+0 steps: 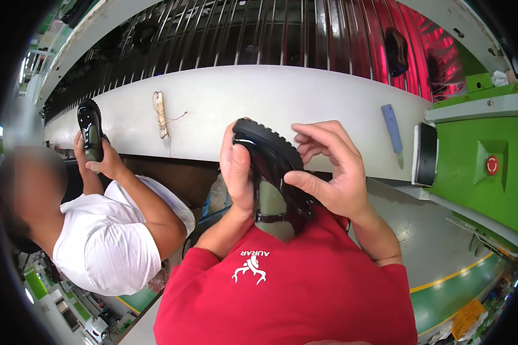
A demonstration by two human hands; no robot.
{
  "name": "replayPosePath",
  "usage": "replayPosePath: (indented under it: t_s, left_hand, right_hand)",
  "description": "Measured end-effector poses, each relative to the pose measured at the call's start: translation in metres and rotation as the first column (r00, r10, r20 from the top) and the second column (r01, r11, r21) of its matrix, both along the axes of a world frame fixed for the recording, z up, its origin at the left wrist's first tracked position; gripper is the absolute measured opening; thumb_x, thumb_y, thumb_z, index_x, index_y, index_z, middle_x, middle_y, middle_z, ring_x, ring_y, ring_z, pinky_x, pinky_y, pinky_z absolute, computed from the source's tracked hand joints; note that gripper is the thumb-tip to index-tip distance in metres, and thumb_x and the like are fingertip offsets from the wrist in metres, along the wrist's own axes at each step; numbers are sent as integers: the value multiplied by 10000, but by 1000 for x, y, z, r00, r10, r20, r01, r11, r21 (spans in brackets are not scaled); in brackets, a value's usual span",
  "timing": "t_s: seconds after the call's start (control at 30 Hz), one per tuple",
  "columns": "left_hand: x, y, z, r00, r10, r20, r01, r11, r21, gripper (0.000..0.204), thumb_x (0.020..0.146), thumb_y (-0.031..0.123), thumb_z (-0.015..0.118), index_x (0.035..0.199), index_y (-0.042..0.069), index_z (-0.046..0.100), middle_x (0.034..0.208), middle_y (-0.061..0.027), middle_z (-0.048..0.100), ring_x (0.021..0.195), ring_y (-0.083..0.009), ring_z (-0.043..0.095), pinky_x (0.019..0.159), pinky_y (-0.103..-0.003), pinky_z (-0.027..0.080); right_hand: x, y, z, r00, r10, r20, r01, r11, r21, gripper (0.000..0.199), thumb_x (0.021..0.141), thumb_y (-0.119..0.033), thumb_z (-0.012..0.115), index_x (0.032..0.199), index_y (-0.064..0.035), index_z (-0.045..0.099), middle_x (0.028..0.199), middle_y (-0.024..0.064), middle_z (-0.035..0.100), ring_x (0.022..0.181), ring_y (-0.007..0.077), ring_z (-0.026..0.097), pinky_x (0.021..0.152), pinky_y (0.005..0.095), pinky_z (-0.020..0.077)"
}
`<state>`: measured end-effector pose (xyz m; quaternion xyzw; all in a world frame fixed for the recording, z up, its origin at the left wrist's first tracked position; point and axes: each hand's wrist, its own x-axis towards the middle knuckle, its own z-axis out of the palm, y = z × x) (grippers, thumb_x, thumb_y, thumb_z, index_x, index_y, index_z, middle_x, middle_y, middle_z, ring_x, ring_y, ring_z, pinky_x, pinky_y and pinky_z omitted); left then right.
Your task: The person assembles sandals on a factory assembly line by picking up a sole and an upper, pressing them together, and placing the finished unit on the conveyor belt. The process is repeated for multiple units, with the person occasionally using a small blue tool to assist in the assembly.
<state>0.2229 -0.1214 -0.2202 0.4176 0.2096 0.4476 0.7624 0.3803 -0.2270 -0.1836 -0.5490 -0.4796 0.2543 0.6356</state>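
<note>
A glossy black ankle boot [266, 159] with olive-green side panels is held up before my chest, its toe tilted up and away from me. My left hand [236, 172] grips it along the left side near the toe, thumb on the shiny upper. The ridged black sole edge faces up and to the right. On that side my right hand [341, 175] is spread, fingers slightly curled and thumb apart; its thumb tip comes close to the boot, and I cannot tell whether it touches.
A white ledge [213, 95] runs across ahead, bearing a wrapped tool with loose thread [160, 115] and a blue-handled knife [392, 132]. Beyond are metal rollers [288, 34] with a dark boot [396, 52]. At left a co-worker [106, 230] holds another boot [90, 129]; a green machine [472, 155] stands right.
</note>
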Motion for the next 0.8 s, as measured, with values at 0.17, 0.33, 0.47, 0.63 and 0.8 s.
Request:
replayPosePath:
  t_s: [0.17,0.33,0.47,0.63,0.8]
  left_hand:
    - [-9,-9,-3,998,-7,-64,9,1000,24,627,1087,598,646,1258,7,531,1055,-107,659,930,-184,680,830,-344,589]
    - [-8,-13,18,999,-23,-41,22,1000,-9,742,1055,530,762,1439,-50,505,1152,-101,682,1002,-143,678,883,-296,574]
    - [-9,-14,7,1000,11,-15,-9,992,126,735,1055,510,772,1447,-50,502,1156,-104,688,1012,-147,681,889,-301,576]
    - [-10,-16,9,996,30,-82,-20,992,122,701,1067,490,760,1435,-57,524,1183,-111,697,1014,-153,683,901,-309,575]
    - [3,-5,17,1000,15,-5,-14,993,115,668,1080,468,748,1426,-59,528,1184,-113,698,1030,-154,682,915,-307,571]
  right_hand:
    - [-1,5,-8,991,135,2,-135,991,14,556,909,-248,966,1333,40,750,1144,105,724,998,172,698,861,297,574]
    - [-5,3,-11,994,33,-104,-34,999,-4,263,993,-146,877,1176,30,807,993,111,768,836,162,730,764,286,592]
    - [-9,-7,0,997,-66,25,66,998,24,177,993,-90,858,1126,16,809,867,92,731,705,156,680,643,293,537]
    - [-16,-12,15,947,-191,259,167,980,112,142,963,-4,855,1098,3,812,810,76,695,631,150,638,556,306,479]
    - [5,2,30,994,-75,74,75,997,2,73,985,-20,840,1046,17,824,858,88,742,683,144,681,616,286,522]
